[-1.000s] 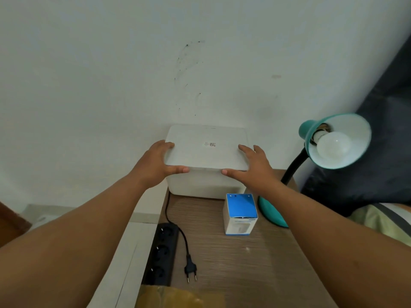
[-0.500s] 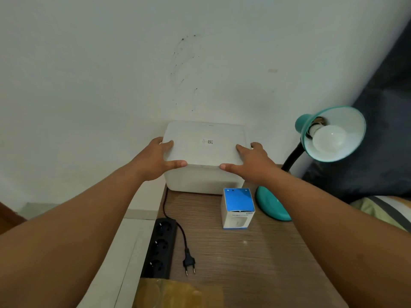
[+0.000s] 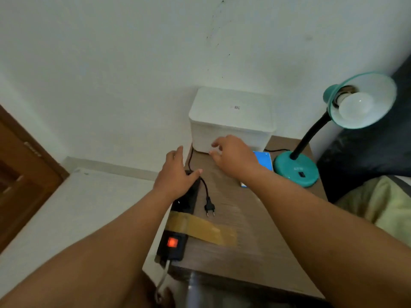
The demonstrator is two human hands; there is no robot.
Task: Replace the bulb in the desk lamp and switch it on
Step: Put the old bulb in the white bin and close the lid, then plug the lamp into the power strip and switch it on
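Bulb (image 3: 355, 107) is seen seated in the socket of the teal lamp (image 3: 295, 168), at the right rear of the table (image 3: 233, 247), well apart from both hands; it is unlit. Nothing is held by either hand. The right hand (image 3: 233, 155) is held over the table just in front of the white box (image 3: 231, 120), its fingers (image 3: 216, 144) loosely bent and spread, with no thing gripped between them; whether the fingertips touch the box front cannot be told. The blue-topped carton (image 3: 263, 160) is partly hidden behind that hand and wrist, just left of the lamp's round base. The left hand (image 3: 175, 174) is spread flat, fingers straight and thumb out to the right, over the far end of the black power strip (image 3: 181, 218) at the table's left edge; contact with the strip cannot be made out. A black plug (image 3: 209, 207) lies unplugged on the table just right of the strip, its cable (image 3: 204, 186) running back past the left thumb. The strip is fixed to the table by a band of brown tape (image 3: 204, 227), and its red switch (image 3: 172, 242) is lit. The lamp's shade is tilted toward the camera on a black gooseneck. A white wall (image 3: 111, 63) stands behind the box, and a brown door (image 3: 20, 174) is seen at far left.
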